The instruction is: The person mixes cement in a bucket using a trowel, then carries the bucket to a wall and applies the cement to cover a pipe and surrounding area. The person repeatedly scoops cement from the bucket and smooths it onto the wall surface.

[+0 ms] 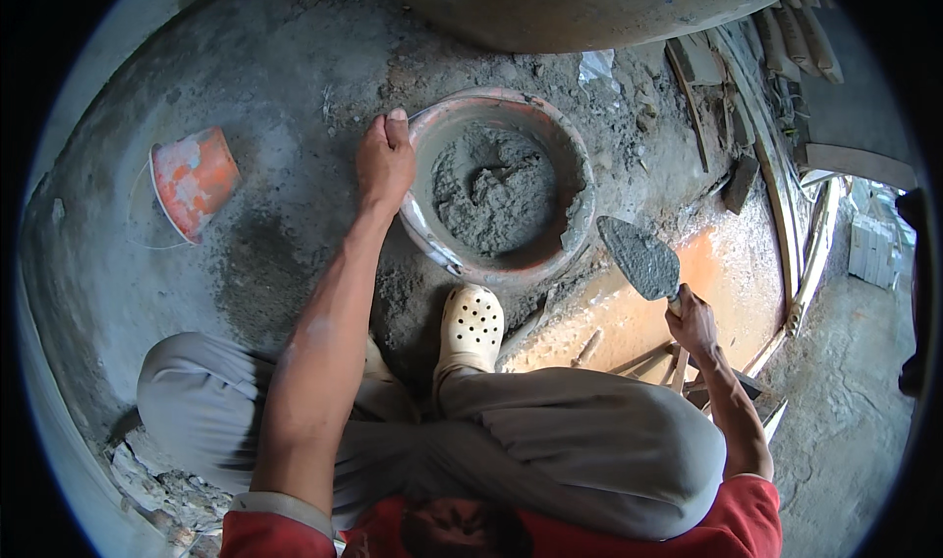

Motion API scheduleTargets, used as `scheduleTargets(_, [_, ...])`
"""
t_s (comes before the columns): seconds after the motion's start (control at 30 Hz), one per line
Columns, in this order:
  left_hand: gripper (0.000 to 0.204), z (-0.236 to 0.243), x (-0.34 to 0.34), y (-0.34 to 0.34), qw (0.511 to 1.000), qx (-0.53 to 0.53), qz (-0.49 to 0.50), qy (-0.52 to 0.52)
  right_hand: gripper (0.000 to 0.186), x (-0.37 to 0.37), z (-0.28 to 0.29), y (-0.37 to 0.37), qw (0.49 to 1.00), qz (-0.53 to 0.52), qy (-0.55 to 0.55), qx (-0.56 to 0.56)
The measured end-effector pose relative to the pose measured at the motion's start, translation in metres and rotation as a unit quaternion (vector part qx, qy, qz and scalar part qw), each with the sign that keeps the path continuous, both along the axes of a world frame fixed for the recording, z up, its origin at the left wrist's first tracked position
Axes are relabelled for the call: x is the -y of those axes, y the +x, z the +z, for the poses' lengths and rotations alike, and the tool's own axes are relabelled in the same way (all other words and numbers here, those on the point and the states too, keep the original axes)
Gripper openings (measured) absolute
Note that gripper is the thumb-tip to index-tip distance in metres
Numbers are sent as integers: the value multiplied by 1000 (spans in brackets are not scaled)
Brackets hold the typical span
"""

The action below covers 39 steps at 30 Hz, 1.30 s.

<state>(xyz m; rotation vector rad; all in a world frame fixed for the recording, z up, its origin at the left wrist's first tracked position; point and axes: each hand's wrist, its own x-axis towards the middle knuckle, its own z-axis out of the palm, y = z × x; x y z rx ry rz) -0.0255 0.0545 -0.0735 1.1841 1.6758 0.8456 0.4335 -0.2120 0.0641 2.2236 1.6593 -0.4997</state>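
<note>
Gripping tub (pixel 521 271) at left side of rim with left hand (pixel 383 165), closed on the edge, fingertips partly hidden. Holding trowel (pixel 640 261) by handle in right hand (pixel 693 322), wrapped around it. Note tub on floor (pixel 314 72), just ahead of pale clog (pixel 472 322), with lumpy grey mortar (pixel 496 190) inside. Note trowel out to right, apart from tub, blade coated grey. See orange pail (pixel 208 180) well left of tub, blotched pale. See big rounded thing (pixel 580 13) beyond tub, kind unclear.
</note>
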Motion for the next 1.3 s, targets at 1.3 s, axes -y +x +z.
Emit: scheduleTargets(1.3, [50,12,3,3,998,50,25,31,37,-98,-8,-99,945,125,241,-183])
